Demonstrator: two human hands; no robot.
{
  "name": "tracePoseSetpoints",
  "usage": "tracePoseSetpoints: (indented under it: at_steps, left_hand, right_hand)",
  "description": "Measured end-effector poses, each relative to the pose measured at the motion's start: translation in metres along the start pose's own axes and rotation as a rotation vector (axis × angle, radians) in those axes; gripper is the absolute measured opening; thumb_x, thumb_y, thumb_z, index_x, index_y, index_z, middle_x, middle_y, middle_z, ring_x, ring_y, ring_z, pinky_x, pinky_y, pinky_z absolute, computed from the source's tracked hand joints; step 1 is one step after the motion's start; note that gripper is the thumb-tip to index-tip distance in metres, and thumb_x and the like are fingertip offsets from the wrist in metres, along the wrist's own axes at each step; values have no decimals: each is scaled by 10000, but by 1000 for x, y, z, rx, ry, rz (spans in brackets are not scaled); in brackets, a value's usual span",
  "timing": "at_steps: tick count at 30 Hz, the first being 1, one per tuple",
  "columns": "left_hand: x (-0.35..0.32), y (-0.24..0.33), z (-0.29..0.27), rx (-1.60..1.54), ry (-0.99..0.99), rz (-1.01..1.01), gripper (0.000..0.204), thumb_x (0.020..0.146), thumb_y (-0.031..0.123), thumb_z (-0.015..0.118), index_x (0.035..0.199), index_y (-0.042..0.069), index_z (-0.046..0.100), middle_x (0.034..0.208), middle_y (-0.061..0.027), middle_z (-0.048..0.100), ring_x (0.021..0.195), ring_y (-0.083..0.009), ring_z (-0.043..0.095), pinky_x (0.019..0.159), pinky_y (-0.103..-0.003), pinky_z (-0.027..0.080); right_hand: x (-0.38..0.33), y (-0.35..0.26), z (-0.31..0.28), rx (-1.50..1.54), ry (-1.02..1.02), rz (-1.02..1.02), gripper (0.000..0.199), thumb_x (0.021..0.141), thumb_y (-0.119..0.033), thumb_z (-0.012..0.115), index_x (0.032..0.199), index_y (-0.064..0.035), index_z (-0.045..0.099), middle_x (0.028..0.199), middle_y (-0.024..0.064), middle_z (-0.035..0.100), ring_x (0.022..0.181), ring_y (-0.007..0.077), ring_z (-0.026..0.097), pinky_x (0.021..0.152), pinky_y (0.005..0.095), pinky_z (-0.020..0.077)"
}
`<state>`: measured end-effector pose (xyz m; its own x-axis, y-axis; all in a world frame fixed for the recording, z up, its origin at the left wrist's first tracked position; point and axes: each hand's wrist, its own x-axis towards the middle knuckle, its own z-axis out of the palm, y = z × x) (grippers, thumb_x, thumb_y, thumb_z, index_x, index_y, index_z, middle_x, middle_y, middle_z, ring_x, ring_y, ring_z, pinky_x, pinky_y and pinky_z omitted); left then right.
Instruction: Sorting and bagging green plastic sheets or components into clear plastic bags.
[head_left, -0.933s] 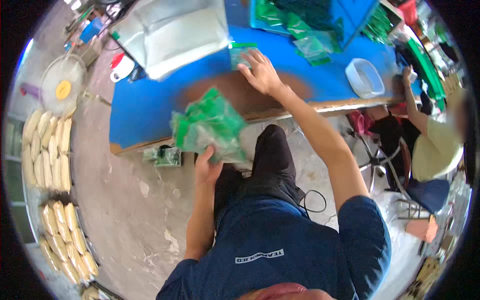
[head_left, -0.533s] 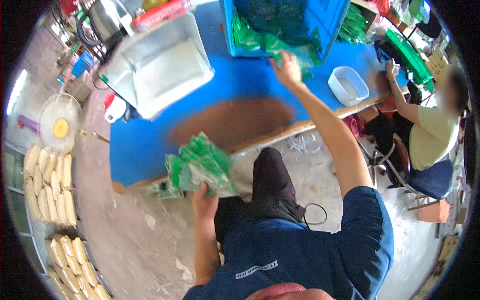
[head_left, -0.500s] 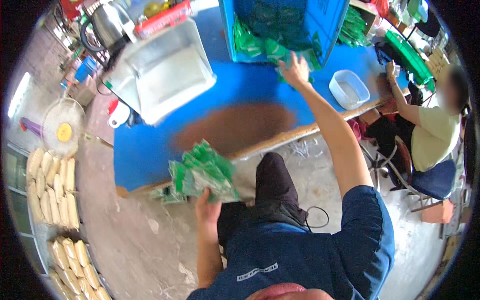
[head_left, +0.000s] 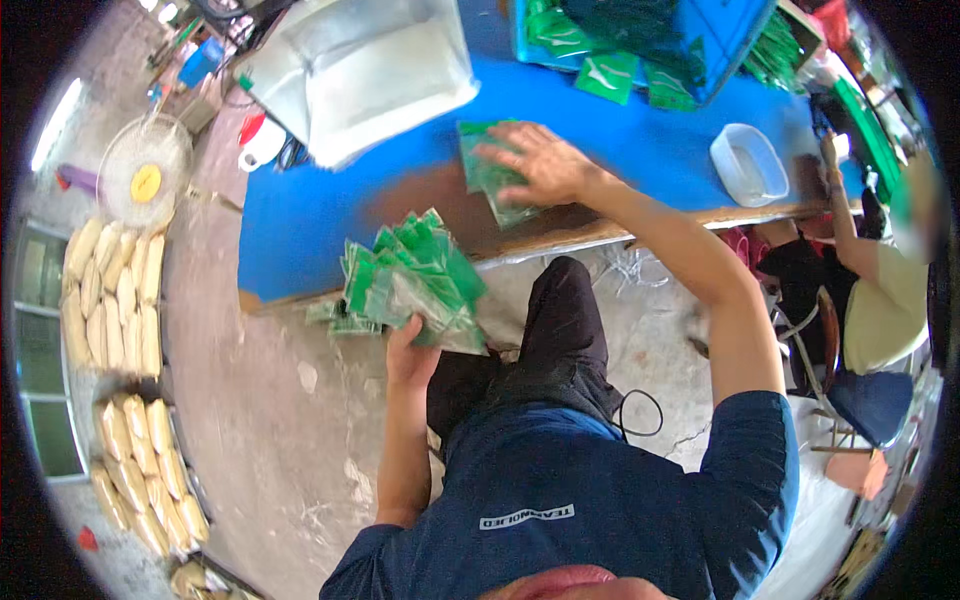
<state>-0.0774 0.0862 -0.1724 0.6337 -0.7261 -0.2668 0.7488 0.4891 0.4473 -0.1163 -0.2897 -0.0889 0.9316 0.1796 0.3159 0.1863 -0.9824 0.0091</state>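
Observation:
My left hand (head_left: 411, 352) is closed around the near end of a fanned bundle of green and clear plastic packets (head_left: 412, 268), held over the table's front edge. Across the worn brown patch of the blue table (head_left: 330, 235), my right hand (head_left: 548, 168) lies with fingers outstretched on a few more green packets (head_left: 478, 160). Its palm hides part of them. Beyond it, a blue crate (head_left: 738, 55) lies with its opening toward me, and several loose green packets (head_left: 608, 77) spill at its mouth.
A metal tray (head_left: 380, 85) stands at the back left, and a clear plastic tub (head_left: 748, 165) at the right. Another person (head_left: 885, 300) sits at the right end. A round fan (head_left: 147, 180) and stacked filled bags (head_left: 115, 300) stand on the left.
My right hand has come from the crate's mouth toward me and left, bringing green packets onto the near tabletop. The left hand still holds its bundle. The whole view has shifted.

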Motion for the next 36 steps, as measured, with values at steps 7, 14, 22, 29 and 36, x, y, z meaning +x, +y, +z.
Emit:
tracePoseSetpoints:
  at_steps: [7,14,22,29,36]
  left_hand:
    - [-16,7,10,91,-30,56,603,835,42,708,1378,39,447,1297,-107,571,1203,-301,559,1044,-459,447]
    - [6,-10,-12,44,-86,16,563,847,36,680,1364,15,456,1282,-120,582,1184,-302,576,1017,-483,473]
    - [-2,-16,-2,-32,-54,98,604,841,61,687,1393,30,444,1318,-109,575,1215,-310,554,1050,-485,440]
    - [-4,-6,-31,-91,-100,-21,598,850,73,682,1397,27,445,1317,-116,576,1231,-311,541,1055,-480,432]
    - [-6,1,-17,41,3,30,618,830,57,702,1389,37,440,1295,-100,581,1195,-285,569,1024,-470,461]
  right_hand:
    - [-29,-135,5,-182,60,251,447,936,-290,527,1285,-11,551,1336,221,523,1259,407,462,1034,463,408]
    - [-25,-96,35,359,328,75,382,890,-58,567,1270,-18,578,1350,242,518,1291,416,448,1099,491,345]
    - [-26,-134,28,300,127,-31,419,837,-156,639,1244,-66,600,1250,196,556,1226,395,487,973,543,419]
    - [14,-107,25,-60,132,514,377,945,-352,577,1163,-46,615,1080,234,587,1009,407,572,860,492,480]
    - [8,-149,21,1110,198,335,374,1028,-334,490,1107,13,603,938,184,673,941,290,654,855,415,503]
